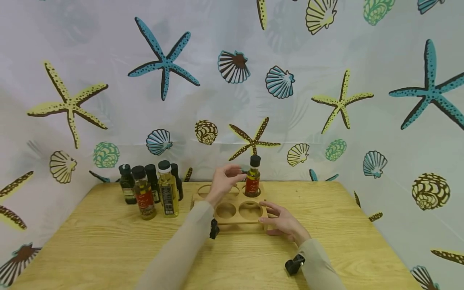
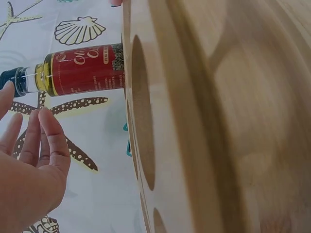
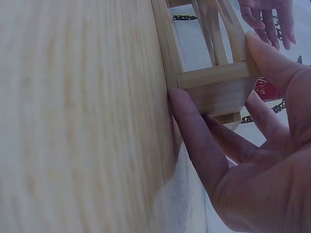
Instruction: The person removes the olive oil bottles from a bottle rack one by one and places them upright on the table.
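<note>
A small olive oil bottle [image 1: 252,184] with a red label and black cap stands upright in the back right hole of a wooden rack [image 1: 237,221]. My left hand [image 1: 224,182] is just left of the bottle, fingers loosely bent. In the left wrist view a gap shows between most of those fingers and the bottle [image 2: 87,70]; the thumb is close to its cap, and I cannot tell if it touches. My right hand [image 1: 284,222] holds the rack's right end, with thumb and fingers around the end piece [image 3: 218,90] in the right wrist view.
Left of the rack several bottles stand in a group: a red-labelled oil bottle [image 1: 145,199], a clear bottle of yellow oil [image 1: 168,193] and dark bottles such as the one at the back left [image 1: 127,187]. A patterned curtain [image 1: 232,100] hangs behind the wooden table [image 1: 108,245].
</note>
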`<state>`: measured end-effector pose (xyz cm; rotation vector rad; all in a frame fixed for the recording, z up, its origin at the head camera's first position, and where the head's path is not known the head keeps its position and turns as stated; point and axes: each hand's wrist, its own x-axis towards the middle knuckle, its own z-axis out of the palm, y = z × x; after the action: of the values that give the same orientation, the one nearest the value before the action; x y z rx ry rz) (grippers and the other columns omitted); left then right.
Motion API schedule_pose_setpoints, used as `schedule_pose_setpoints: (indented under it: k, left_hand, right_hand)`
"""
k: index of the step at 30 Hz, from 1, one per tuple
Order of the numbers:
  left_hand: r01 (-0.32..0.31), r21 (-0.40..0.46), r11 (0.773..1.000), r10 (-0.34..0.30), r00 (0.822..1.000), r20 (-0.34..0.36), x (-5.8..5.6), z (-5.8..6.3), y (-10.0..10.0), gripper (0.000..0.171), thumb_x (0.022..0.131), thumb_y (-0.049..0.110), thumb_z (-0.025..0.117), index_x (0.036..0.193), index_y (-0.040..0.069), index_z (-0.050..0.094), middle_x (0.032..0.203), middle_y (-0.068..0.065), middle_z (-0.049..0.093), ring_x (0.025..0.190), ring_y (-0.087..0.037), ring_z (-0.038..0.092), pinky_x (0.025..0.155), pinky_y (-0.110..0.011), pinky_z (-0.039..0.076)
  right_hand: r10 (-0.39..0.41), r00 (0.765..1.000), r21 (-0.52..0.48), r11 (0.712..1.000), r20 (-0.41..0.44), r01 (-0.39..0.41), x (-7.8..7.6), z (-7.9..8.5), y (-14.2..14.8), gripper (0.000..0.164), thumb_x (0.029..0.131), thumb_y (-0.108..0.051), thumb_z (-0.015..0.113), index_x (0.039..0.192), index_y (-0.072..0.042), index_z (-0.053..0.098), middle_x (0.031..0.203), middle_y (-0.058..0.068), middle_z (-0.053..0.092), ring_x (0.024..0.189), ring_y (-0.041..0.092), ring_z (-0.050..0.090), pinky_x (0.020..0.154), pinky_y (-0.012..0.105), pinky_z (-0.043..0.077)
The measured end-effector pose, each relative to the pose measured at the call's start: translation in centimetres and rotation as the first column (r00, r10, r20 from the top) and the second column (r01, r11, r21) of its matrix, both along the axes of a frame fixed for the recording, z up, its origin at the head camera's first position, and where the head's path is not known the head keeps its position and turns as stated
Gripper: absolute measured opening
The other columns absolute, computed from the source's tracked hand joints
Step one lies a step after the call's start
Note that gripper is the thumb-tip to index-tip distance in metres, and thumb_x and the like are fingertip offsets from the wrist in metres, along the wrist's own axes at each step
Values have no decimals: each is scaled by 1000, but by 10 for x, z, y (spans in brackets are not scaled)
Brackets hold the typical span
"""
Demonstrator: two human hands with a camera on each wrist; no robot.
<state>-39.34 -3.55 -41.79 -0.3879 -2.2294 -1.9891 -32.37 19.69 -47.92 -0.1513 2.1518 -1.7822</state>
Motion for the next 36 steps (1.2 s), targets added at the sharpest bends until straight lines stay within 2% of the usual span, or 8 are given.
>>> schedule_pose_setpoints:
  k: [8, 13, 21, 24, 30, 36]
  left_hand:
    - [-31, -21, 999, 32, 998, 47, -3, -3, 14, 41, 86, 17, 77, 124, 8, 66, 123, -17, 65, 110, -30, 63, 89, -53, 52]
    - [-12, -40, 999, 14, 999, 47, -6, -6, 23, 48, 88, 17, 75, 133, 8, 60, 129, -16, 62, 118, -33, 59, 95, -48, 51]
    - [-35, -59, 998, 38, 998, 53, -12, -17, 30, 50, 86, 15, 77, 133, 13, 60, 125, -13, 65, 115, -29, 61, 97, -48, 51]
    - [-32, -59, 998, 35, 998, 47, -14, -16, 34, 51, 86, 16, 77, 134, 12, 60, 126, -15, 65, 115, -30, 61, 98, -48, 50]
    - [-53, -125, 991, 59, 997, 45, -14, -15, 43, 54, 86, 15, 77, 136, 9, 57, 129, -17, 64, 116, -31, 61, 99, -49, 49]
    - [-49, -145, 988, 58, 996, 63, -13, -12, 52, 54, 88, 16, 75, 139, 16, 56, 133, -16, 61, 120, -34, 58, 100, -53, 47]
  right_hand:
    - [9, 1000, 4, 1000, 0, -9, 0, 0, 4, 68, 86, -28, 77, 147, -27, 47, 159, 22, 24, 139, 45, 36, 84, 45, 58]
    - [0, 1000, -6, 1000, -1, 0, 0, -1, 3, 69, 84, -29, 79, 146, -28, 48, 159, 23, 25, 139, 44, 37, 83, 44, 58]
    - [6, 1000, -7, 1000, 10, -6, 2, -1, 1, 68, 86, -26, 77, 147, -26, 47, 158, 24, 24, 137, 44, 40, 83, 44, 58]
    - [-3, 1000, -2, 1000, 4, 3, 2, -1, 2, 67, 86, -25, 77, 146, -26, 47, 158, 23, 25, 138, 44, 39, 83, 44, 58]
    - [-1, 1000, 5, 1000, 3, 1, 1, -2, 3, 68, 85, -27, 78, 146, -26, 47, 158, 24, 26, 137, 43, 40, 83, 44, 58]
    - [2, 1000, 4, 1000, -5, -2, -1, -3, 4, 69, 85, -29, 78, 147, -27, 47, 158, 24, 26, 137, 43, 40, 84, 45, 58]
